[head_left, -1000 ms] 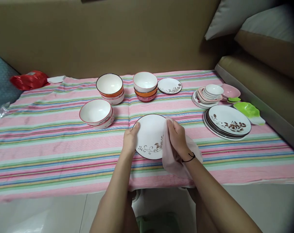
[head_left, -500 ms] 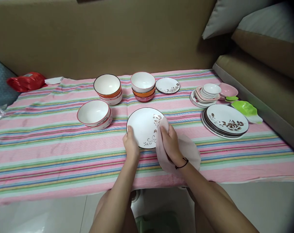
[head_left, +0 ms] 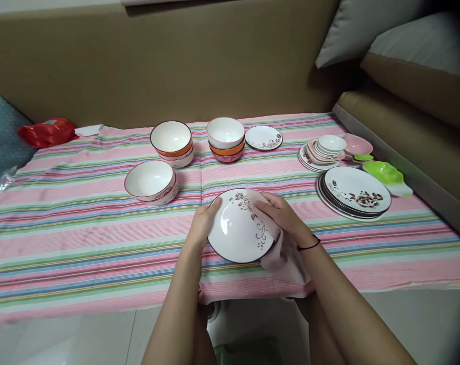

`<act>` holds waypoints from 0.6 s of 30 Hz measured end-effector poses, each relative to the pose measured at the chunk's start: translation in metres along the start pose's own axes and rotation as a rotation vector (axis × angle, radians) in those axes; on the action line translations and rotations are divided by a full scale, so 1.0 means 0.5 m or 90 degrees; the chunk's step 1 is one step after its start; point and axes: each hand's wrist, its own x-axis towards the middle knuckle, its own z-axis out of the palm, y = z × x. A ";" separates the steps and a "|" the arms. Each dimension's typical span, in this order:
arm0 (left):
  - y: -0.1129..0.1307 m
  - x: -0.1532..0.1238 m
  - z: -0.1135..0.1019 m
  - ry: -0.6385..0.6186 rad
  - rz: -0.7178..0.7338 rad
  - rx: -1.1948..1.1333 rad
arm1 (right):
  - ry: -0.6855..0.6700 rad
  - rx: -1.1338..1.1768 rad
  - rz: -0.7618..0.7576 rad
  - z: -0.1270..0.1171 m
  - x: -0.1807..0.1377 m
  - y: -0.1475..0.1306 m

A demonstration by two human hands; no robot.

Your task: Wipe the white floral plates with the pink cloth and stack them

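Note:
A white plate (head_left: 237, 228) with a dark rim and brown flower pattern is held just above the striped cloth near its front edge. My left hand (head_left: 202, 224) grips the plate's left rim, thumb on top. My right hand (head_left: 285, 215) presses a pale pink cloth (head_left: 286, 256) against the plate's right rim, fingers closed on the cloth. The cloth hangs down below my right wrist, which wears a thin black band.
On the pink striped tablecloth (head_left: 81, 228) stand bowl stacks (head_left: 152, 180) (head_left: 172, 142) (head_left: 225, 139), a small patterned plate (head_left: 263, 137), a stack of large plates (head_left: 355, 191), small dishes (head_left: 326, 149), and green and pink dishes (head_left: 387, 175). A red bag (head_left: 47, 131) lies far left. Sofa cushions rise at right.
The plate has been turned in my hands, so its flower pattern moved round toward the top and right. My right hand with the cloth slid along the rim to the right side.

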 end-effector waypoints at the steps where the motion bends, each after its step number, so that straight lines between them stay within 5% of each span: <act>1: -0.001 0.001 0.004 0.018 0.010 -0.032 | 0.037 0.001 -0.001 0.005 0.003 0.004; 9: -0.014 0.023 0.041 0.239 0.107 -0.287 | 0.269 -0.047 0.011 0.074 -0.006 0.018; 13: -0.019 0.028 0.060 0.354 0.131 -0.345 | 0.369 0.188 -0.001 0.169 -0.026 0.015; 18: -0.025 0.023 0.068 0.350 0.161 -0.318 | 0.399 0.296 0.011 0.201 -0.024 0.012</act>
